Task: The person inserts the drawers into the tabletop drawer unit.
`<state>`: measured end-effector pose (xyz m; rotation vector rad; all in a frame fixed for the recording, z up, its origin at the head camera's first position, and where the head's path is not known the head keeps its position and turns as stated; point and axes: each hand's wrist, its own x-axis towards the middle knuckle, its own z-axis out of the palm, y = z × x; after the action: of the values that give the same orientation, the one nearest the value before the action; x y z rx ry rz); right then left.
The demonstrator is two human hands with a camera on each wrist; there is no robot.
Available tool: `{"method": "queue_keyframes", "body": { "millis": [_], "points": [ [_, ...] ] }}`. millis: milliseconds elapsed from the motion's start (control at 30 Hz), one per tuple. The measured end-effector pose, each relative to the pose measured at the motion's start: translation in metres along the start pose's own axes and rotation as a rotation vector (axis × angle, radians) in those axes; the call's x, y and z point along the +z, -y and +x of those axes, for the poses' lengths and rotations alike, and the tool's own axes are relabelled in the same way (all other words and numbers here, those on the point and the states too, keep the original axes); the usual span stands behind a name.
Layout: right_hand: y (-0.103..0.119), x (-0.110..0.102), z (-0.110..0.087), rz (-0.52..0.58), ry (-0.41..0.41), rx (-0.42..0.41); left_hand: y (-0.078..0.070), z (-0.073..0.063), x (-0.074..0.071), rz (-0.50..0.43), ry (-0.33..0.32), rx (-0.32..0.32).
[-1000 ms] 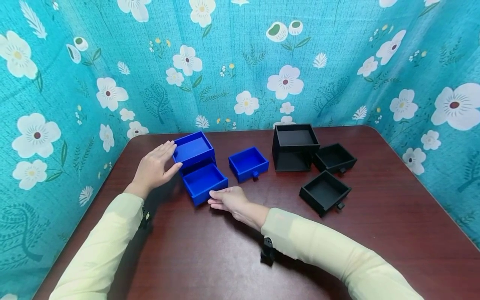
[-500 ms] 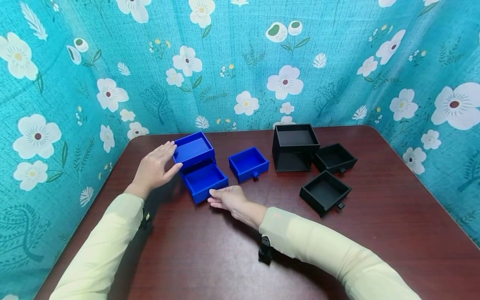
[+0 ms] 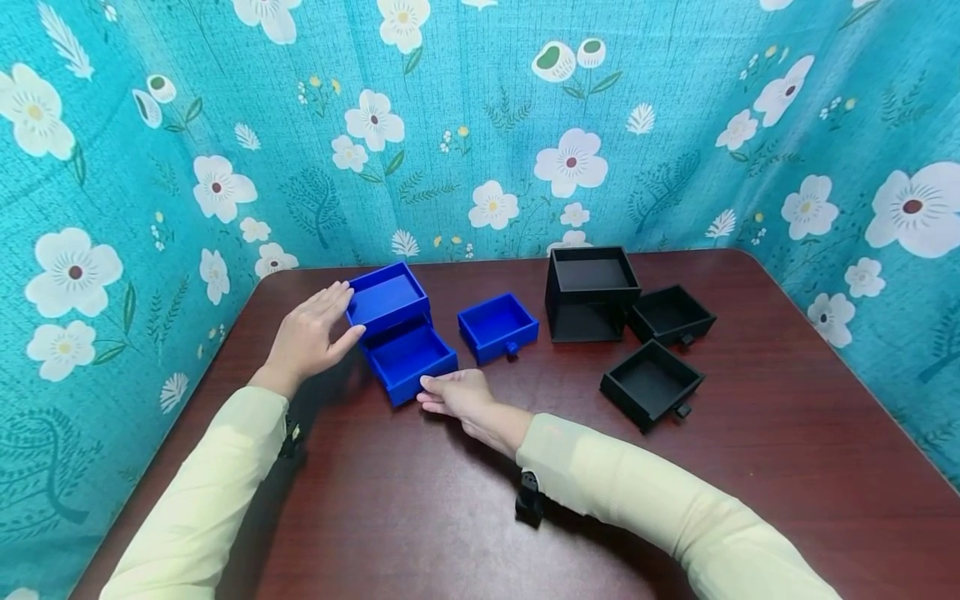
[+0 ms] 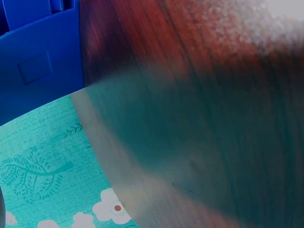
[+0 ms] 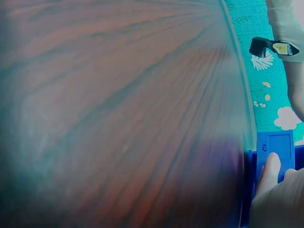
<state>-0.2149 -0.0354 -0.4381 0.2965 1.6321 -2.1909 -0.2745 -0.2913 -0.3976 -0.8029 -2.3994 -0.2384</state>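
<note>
A small blue cabinet (image 3: 387,302) with a tray-like top stands at the table's left. Its lower blue drawer (image 3: 408,353) sticks out toward the front. My left hand (image 3: 306,337) rests along the cabinet's left side with straight fingers, its thumb at the front corner. At the drawer's front, my right hand (image 3: 467,400) pinches the drawer between thumb and fingers; the fingers hide the handle. In the right wrist view the thumb (image 5: 270,168) lies near the blue front. The left wrist view shows the blue cabinet's side (image 4: 40,66) but not the hand clearly.
A loose blue drawer (image 3: 498,327) with a small knob lies right of the cabinet. Farther right stands a black cabinet (image 3: 590,292), with one black drawer (image 3: 670,315) beside it and another black drawer (image 3: 651,385) in front. A flowered curtain (image 3: 465,125) hangs behind the table.
The lower blue drawer has slid slightly back toward the cabinet, my right hand staying at its front. My left hand stays in place.
</note>
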Motion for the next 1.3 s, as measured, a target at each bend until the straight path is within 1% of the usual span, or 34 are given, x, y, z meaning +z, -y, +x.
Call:
{"method": "queue_keyframes", "body": {
  "millis": [233, 467, 700, 900, 1300],
  "points": [
    [-0.003, 0.002, -0.002, 0.017, -0.023, -0.025, 0.000, 0.000, 0.001, 0.003, -0.015, 0.001],
    [-0.007, 0.004, -0.004, 0.039, -0.049, -0.068, 0.000, 0.000, 0.001, 0.008, -0.012, 0.000],
    [-0.010, 0.008, -0.009, 0.021, -0.075, -0.076, 0.001, -0.001, 0.001, 0.009, 0.008, -0.010],
    [-0.011, 0.011, -0.011, 0.009, -0.098, -0.092, 0.002, 0.000, 0.001, 0.009, -0.005, 0.003],
    [-0.010, 0.013, -0.014, 0.004, -0.087, -0.112, 0.002, -0.001, 0.001, 0.023, 0.002, -0.003]
  ]
}}
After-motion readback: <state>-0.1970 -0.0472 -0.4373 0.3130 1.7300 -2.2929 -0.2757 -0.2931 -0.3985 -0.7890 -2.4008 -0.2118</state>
